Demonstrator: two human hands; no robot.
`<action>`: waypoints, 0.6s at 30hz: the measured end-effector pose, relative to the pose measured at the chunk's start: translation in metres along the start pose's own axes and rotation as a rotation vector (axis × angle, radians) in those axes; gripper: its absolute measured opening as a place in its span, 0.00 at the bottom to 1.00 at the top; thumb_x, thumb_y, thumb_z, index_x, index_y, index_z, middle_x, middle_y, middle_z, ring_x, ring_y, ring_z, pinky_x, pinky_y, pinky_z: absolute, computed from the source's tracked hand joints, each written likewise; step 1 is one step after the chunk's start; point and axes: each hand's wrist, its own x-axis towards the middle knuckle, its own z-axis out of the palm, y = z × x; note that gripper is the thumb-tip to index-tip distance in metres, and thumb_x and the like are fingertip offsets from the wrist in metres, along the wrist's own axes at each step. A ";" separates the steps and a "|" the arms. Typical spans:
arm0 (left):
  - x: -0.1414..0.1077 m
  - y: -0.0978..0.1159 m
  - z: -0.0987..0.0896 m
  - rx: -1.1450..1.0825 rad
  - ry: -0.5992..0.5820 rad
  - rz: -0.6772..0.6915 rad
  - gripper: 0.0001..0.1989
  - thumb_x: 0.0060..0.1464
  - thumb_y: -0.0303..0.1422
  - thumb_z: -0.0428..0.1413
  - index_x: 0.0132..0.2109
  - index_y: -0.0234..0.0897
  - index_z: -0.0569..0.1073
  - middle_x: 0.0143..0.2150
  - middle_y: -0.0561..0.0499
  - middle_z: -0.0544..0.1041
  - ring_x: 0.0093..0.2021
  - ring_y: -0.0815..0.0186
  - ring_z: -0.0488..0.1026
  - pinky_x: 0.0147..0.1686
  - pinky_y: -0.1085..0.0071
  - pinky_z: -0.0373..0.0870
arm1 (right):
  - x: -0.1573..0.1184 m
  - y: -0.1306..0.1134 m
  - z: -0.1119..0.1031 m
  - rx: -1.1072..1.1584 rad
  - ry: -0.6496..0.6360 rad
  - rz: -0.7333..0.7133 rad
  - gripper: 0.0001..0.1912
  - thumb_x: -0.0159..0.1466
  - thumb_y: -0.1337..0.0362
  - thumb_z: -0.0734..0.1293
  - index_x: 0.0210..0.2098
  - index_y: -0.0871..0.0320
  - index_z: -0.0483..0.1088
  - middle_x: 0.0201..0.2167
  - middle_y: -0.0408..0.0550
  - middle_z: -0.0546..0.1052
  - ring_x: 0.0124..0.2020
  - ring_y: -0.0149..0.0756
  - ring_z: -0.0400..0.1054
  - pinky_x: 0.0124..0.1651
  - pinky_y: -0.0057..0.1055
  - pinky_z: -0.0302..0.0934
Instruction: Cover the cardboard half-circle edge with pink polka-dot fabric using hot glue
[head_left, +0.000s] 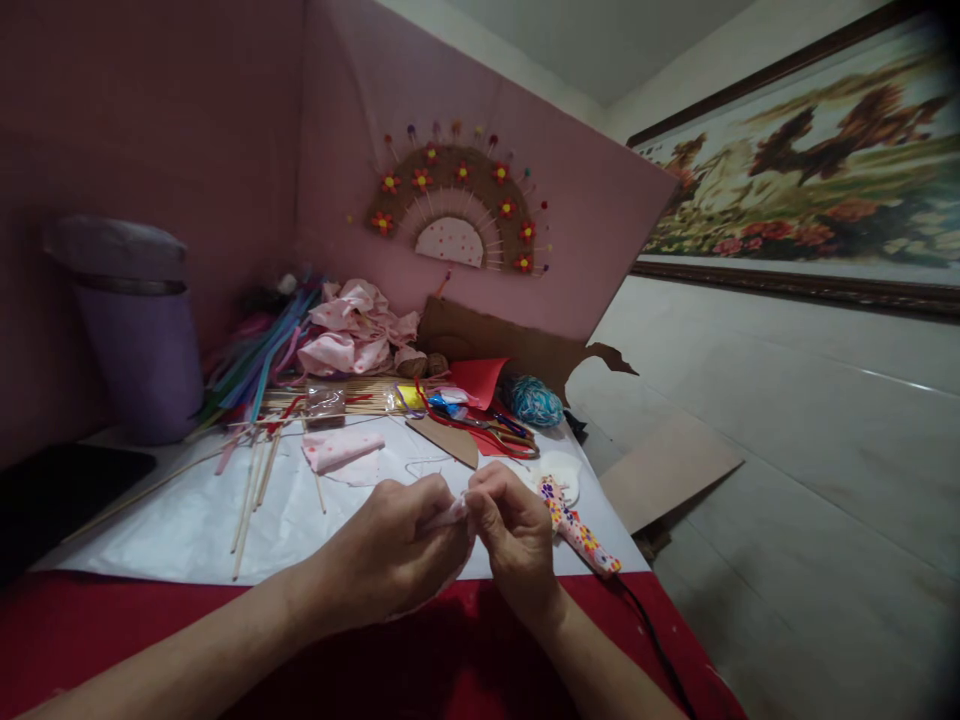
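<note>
Above the table's front edge, my left hand [405,545] is closed around a folded piece of pale pink cloth [448,515]. Its lower edge shows below my palm. My right hand [514,530] meets the left at the fingertips, thumb and forefinger pinching the cloth's end; anything finer between them is too small to tell. Just right of that hand lies a flower-patterned glue gun [577,530] with a black cord. Beyond my left hand, another cut piece of pink dotted cloth [343,452] rests on the white sheet [180,510].
Scissors [502,437], a brown card piece [444,440], blue yarn [534,400] and crumpled pink cloth [356,325] lie behind my hands. Thin wooden sticks [255,490] and a purple tumbler [139,330] are left. A cardboard arch with flowers [463,172] hangs on the pink board.
</note>
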 end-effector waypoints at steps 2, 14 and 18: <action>0.001 0.001 0.000 0.001 -0.005 -0.009 0.15 0.58 0.37 0.50 0.26 0.39 0.55 0.18 0.60 0.58 0.21 0.74 0.51 0.20 0.75 0.47 | -0.002 0.000 -0.001 -0.121 -0.007 -0.086 0.09 0.65 0.68 0.61 0.28 0.57 0.66 0.27 0.42 0.66 0.29 0.30 0.61 0.32 0.27 0.56; 0.008 0.010 -0.007 -0.194 0.006 -0.217 0.15 0.56 0.39 0.51 0.25 0.37 0.62 0.20 0.58 0.61 0.23 0.72 0.55 0.22 0.74 0.51 | -0.005 0.000 0.008 -0.343 0.052 -0.045 0.13 0.69 0.66 0.53 0.32 0.57 0.66 0.26 0.43 0.67 0.26 0.31 0.63 0.30 0.27 0.57; 0.013 0.008 -0.012 -0.428 -0.008 -0.320 0.13 0.52 0.41 0.55 0.30 0.34 0.68 0.24 0.54 0.68 0.26 0.70 0.63 0.25 0.73 0.58 | -0.006 -0.005 0.008 -0.301 0.030 0.006 0.11 0.68 0.64 0.56 0.40 0.58 0.69 0.33 0.47 0.73 0.34 0.34 0.68 0.36 0.29 0.60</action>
